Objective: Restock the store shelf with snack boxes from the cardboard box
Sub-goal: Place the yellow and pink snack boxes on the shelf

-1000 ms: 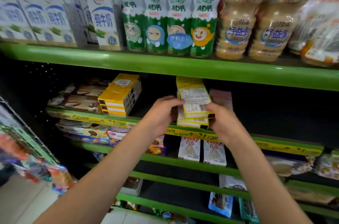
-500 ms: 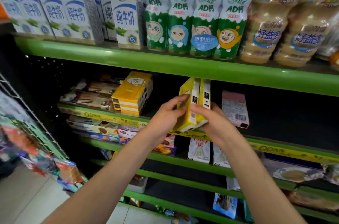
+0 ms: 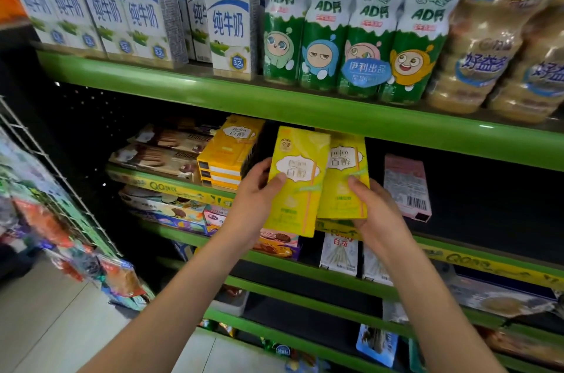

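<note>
Two yellow snack boxes stand upright side by side at the front of the second green shelf [image 3: 457, 247], printed fronts toward me. My left hand [image 3: 253, 204] grips the left yellow box [image 3: 297, 186], thumb across its front. My right hand [image 3: 377, 211] holds the right yellow box [image 3: 343, 186] from its lower right, thumb on the front. To the left lies a stack of the same yellow boxes [image 3: 225, 156], flat on the shelf. The cardboard box is out of view.
A pink box [image 3: 407, 186] stands on the shelf right of my hands, dark shelf room beyond it. Milk cartons [image 3: 137, 12] and drink bottles [image 3: 360, 27] fill the top shelf. Biscuit packs [image 3: 161, 156] lie at left. A wire rack [image 3: 45, 189] with snack bags hangs at far left.
The yellow boxes have turned from showing back and narrow edges to fronts facing me, and now sit apart side by side, one in each hand. The camera has moved closer.
</note>
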A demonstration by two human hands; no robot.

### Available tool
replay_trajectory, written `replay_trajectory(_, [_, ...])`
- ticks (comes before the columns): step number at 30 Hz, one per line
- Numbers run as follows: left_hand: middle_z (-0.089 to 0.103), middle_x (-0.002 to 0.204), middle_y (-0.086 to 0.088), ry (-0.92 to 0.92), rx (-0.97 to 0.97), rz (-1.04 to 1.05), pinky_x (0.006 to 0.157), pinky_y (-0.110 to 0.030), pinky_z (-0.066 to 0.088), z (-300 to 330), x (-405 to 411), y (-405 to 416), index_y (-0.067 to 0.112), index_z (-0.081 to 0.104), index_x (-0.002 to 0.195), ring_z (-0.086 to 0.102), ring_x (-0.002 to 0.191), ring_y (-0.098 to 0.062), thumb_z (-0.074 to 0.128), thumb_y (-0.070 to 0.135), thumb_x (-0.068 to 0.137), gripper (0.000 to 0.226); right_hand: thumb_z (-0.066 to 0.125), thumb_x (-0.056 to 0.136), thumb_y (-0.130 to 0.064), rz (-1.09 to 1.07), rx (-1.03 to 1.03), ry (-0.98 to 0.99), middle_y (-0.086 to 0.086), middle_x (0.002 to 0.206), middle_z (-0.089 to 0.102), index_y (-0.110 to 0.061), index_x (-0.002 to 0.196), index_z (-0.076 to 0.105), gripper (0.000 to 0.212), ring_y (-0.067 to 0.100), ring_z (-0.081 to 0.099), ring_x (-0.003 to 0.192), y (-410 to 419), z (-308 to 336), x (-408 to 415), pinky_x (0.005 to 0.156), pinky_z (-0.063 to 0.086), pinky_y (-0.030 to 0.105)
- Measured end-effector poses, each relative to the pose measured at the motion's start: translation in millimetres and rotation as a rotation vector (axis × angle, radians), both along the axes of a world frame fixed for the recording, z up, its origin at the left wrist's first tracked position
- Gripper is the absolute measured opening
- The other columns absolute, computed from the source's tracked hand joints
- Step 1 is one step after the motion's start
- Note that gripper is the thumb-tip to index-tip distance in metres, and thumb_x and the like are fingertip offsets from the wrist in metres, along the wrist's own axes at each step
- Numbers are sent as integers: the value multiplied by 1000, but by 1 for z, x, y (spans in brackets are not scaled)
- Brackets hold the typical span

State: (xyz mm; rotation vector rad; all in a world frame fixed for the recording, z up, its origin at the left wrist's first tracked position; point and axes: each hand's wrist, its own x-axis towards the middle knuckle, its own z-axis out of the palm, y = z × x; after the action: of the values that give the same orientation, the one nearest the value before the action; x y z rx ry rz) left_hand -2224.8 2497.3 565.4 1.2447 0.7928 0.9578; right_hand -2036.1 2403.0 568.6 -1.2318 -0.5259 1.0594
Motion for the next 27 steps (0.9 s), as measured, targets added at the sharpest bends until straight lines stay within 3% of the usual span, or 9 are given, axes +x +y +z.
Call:
replay_trajectory(5, [56, 139, 15, -26, -20, 88, 116, -47, 32, -4, -1, 7, 33, 45, 145, 47, 132, -9, 58, 38, 96, 50, 90, 44, -64, 26, 35, 15, -4, 147, 52, -27, 151, 36, 125, 20, 42, 140, -7, -6, 0, 117, 26, 57])
replay_trajectory(6, [57, 139, 15, -30, -36, 83, 116, -49, 32, -5, -1, 7, 34, 46, 144, 48, 132, -11, 58, 40, 93, 53, 90, 46, -62, 49, 28, 13, -4, 143, 56, -31, 147, 44, 116, 20, 47, 137, -7, -7, 3, 114, 33, 57])
replay_trajectory(8, [58, 138, 12, -40, -69, 68, 114, -53, 33, -7, -1, 6, 36, 49, 141, 49, 133, -17, 58, 43, 87, 55, 85, 61, -52, 119, 32, -16, -7, 128, 67, -41, 123, 65, 66, 15, 62, 121, -6, -7, 6, 91, 55, 45])
replay_trajectory(10, [60, 137, 12, -63, -74, 46, 113, -53, 33, -9, 1, 6, 43, 54, 135, 50, 132, -18, 57, 41, 88, 48, 77, 73, -40, 161, 44, -45, -6, 120, 71, -41, 108, 72, 36, 14, 67, 111, -4, -8, 8, 77, 58, 32])
replay_trajectory(13, [64, 127, 23, -74, -51, 50, 110, -43, 38, -7, 4, 4, 59, 60, 115, 55, 123, -1, 54, 34, 95, 32, 76, 72, -33, 133, 23, -49, -4, 118, 72, -36, 109, 71, 37, 20, 65, 116, -1, -8, 8, 93, 51, 44])
replay_trajectory(15, [67, 122, 22, -95, -49, 40, 100, -37, 45, -7, 4, 4, 56, 61, 113, 61, 114, 2, 52, 29, 99, 32, 76, 71, -29, 133, 25, -51, -2, 118, 72, -34, 113, 68, 43, 22, 65, 115, 1, -9, 9, 96, 49, 47])
replay_trajectory(19, [67, 127, 10, -126, -99, 15, 108, -53, 40, -11, 0, 6, 52, 67, 110, 57, 126, -18, 52, 27, 100, 31, 70, 80, -5, 167, 39, -64, 3, 114, 74, -24, 123, 60, 47, 23, 71, 104, 1, -6, 11, 80, 58, 42])
replay_trajectory(22, [65, 130, 8, -138, -93, -5, 112, -54, 35, -13, -3, 6, 49, 64, 118, 54, 130, -20, 52, 26, 100, 31, 67, 80, 4, 139, 5, -69, 3, 106, 76, -22, 118, 61, 46, 24, 73, 97, 2, -4, 8, 69, 60, 38])
replay_trajectory(27, [61, 137, 4, -138, -109, -25, 113, -56, 33, -16, -8, 7, 35, 54, 137, 50, 133, -24, 52, 25, 100, 38, 67, 79, 6, 158, -25, -82, 3, 103, 77, -23, 113, 63, 45, 23, 74, 94, 3, -3, 8, 67, 60, 36])
